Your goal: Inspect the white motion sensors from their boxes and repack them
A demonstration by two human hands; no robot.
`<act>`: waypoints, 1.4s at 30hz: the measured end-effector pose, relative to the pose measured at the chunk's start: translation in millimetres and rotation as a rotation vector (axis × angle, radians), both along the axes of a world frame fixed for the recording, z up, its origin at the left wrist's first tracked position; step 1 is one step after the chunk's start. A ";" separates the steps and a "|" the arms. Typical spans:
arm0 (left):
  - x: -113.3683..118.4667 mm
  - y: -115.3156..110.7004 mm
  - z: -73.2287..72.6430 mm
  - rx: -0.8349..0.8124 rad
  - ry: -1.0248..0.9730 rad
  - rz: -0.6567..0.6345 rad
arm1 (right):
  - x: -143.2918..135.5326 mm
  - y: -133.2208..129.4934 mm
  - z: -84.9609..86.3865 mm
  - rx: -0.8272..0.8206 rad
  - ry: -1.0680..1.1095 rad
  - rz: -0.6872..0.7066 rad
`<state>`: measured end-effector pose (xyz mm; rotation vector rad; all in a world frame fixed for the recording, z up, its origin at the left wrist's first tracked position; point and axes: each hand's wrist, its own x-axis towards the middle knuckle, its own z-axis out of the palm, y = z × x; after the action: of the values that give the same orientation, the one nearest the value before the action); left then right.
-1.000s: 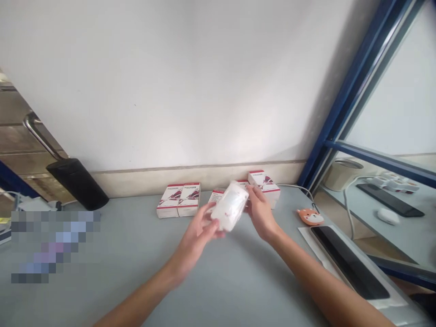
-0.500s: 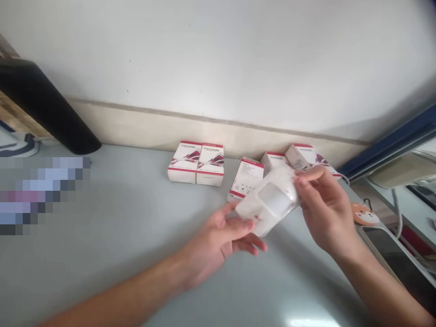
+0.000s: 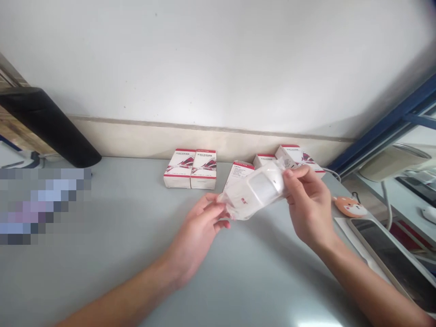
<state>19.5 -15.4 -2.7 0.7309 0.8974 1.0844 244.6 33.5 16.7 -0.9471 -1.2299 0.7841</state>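
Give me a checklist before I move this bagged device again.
1. Left hand holding the bag: ok, fingers at its loose end.
2. Right hand holding the bag: ok, at the opposite end.
3. Device inside the bag: ok, visible through the plastic.
4. Bag sealed: cannot tell, the hands cover its ends.
5. Phone apart from the bag: ok, it lies off to the right.

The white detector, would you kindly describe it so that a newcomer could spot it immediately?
At the gray table, find the left hand and right hand. The white detector is held between them. Unlike the red-edged boxes behind, it is wrapped in clear plastic.
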 end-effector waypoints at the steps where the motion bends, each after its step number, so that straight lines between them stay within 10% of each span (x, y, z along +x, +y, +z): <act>1: -0.6 0.1 2.2 -0.025 -0.062 0.008 | -1.5 -1.2 0.3 -0.030 0.027 0.040; 15: 1.7 -15.2 0.1 -0.026 -0.157 -0.296 | 13.2 -16.5 20.2 0.003 -0.180 0.378; 24: 6.6 -20.6 6.5 0.087 -0.218 -0.592 | 9.0 -36.0 41.6 0.026 -0.202 0.269; 35: 5.4 -19.5 0.5 0.010 -0.137 -0.577 | 32.2 -15.9 42.0 -0.036 0.114 0.207; 42: -0.3 -20.7 6.8 -0.091 -0.021 -0.555 | 52.7 7.7 41.3 0.108 -0.192 -0.213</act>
<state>19.2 -36.1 4.1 0.8271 0.6623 0.5544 297.3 41.2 58.0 -1.0624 -1.2977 0.4628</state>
